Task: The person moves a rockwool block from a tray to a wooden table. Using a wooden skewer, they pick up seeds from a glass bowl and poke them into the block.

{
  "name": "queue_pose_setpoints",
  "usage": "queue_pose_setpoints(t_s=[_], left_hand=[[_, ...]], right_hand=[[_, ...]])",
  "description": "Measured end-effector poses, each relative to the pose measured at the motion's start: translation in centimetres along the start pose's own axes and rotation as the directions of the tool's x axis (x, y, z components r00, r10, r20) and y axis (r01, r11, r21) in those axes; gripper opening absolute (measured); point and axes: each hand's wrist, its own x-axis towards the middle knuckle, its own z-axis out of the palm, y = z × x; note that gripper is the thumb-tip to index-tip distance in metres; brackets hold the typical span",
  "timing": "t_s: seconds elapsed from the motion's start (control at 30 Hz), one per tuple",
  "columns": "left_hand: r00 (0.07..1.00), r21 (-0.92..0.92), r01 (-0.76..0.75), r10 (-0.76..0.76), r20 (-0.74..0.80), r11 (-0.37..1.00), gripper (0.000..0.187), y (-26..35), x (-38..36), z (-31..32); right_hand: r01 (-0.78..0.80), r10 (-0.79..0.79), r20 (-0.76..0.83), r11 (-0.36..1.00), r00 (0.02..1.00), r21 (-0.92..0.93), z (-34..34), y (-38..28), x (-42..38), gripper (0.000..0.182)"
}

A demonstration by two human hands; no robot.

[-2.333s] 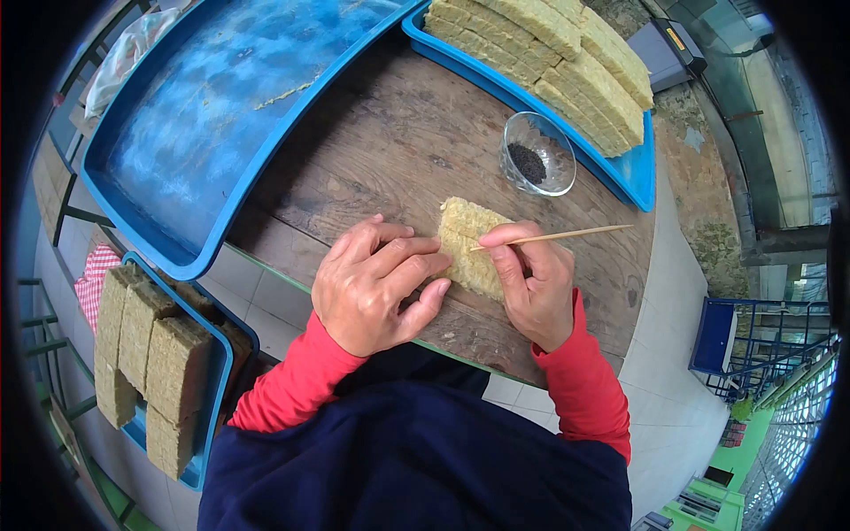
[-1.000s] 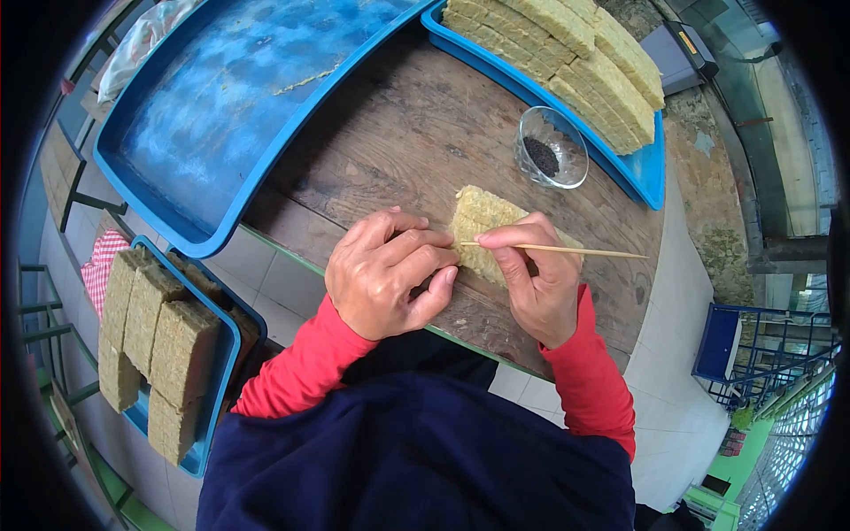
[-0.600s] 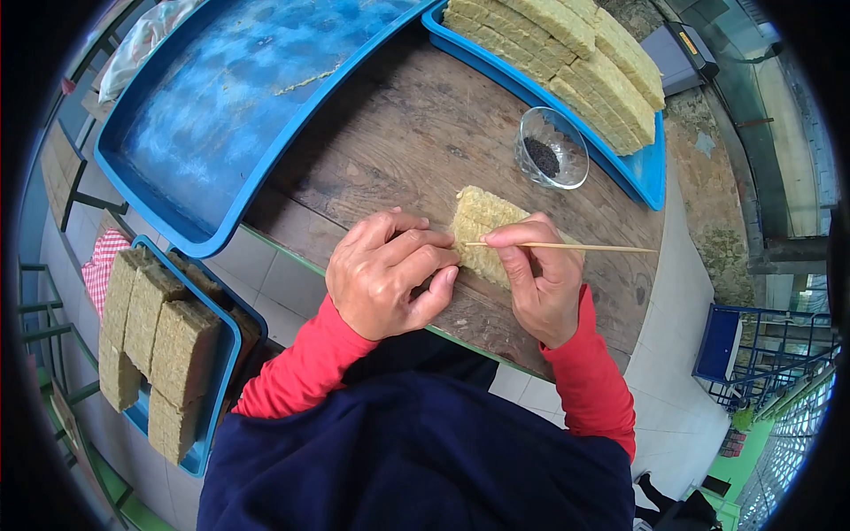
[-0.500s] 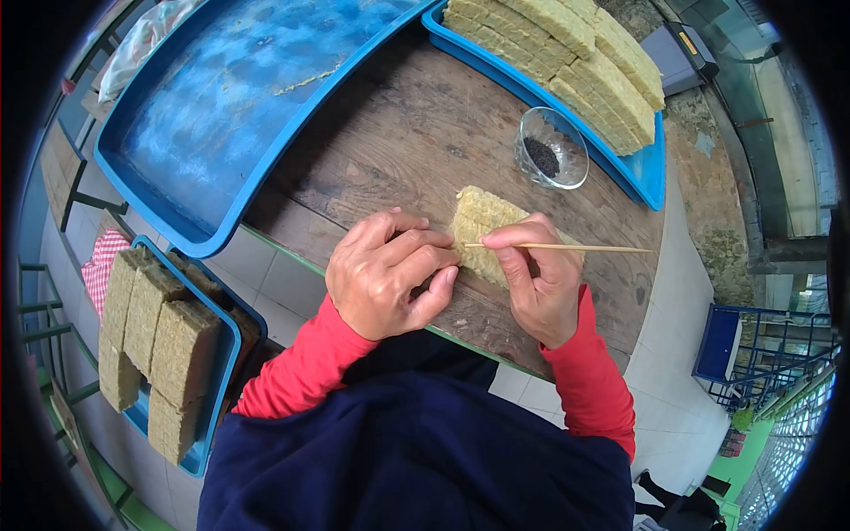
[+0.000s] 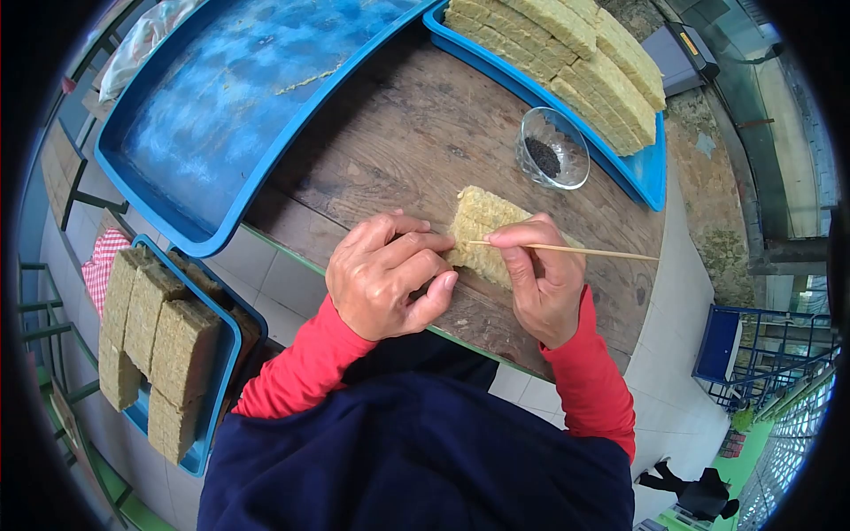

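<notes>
A pale yellow, fibrous slab like rockwool point(image 5: 485, 212), scored into small squares, lies on the wooden table in front of me. My left hand point(image 5: 387, 273) is at its left edge, fingers curled and fingertips against the slab; the palm side is hidden. Pinched between thumb and fingers of my right hand point(image 5: 544, 283) is a thin wooden skewer point(image 5: 611, 254). Its tip touches or hovers close over the slab's scored top, near my left fingertips. Beyond the slab stands a clear glass bowl point(image 5: 575, 164) with small black seeds point(image 5: 542, 157) in it.
A large blue tray point(image 5: 221, 133) overhangs the table's left side. Stacked slabs point(image 5: 611, 88) fill another blue tray point(image 5: 651, 168) at the back right. Lower left, more slabs point(image 5: 181, 354) stand in a blue tray point(image 5: 232, 354). A person in dark clothes point(image 5: 699, 491) is far off, lower right.
The skewer's tip has shifted slightly right on the slab, with my right hand almost in place. My left hand has barely moved. The distant person has come further into view.
</notes>
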Motion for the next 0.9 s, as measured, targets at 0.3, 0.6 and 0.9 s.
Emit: queue_pose_setpoints(t_s=[0.3, 0.6, 0.9], left_hand=[[1.000, 0.004, 0.003, -0.003, -0.002, 1.000, 0.013, 0.1, 0.0, 0.0], [1.000, -0.026, 0.003, -0.003, 0.007, 1.000, 0.010, 0.1, 0.1, -0.1], [0.884, -0.519, -0.361, 0.461, 0.074, 0.775, 0.016, 5.1, -1.0, 1.5]], right_hand=[[0.041, -0.039, 0.031, 0.998, 0.999, -0.048, 0.0, -0.1, 0.3, 0.009], [-0.119, 0.134, -0.137, 0.987, 0.982, 0.113, -1.0, 1.2, -0.3, 0.007], [-0.067, 0.089, -0.228, 0.993, 0.970, 0.099, -1.9, 2.1, -0.5, 0.013]])
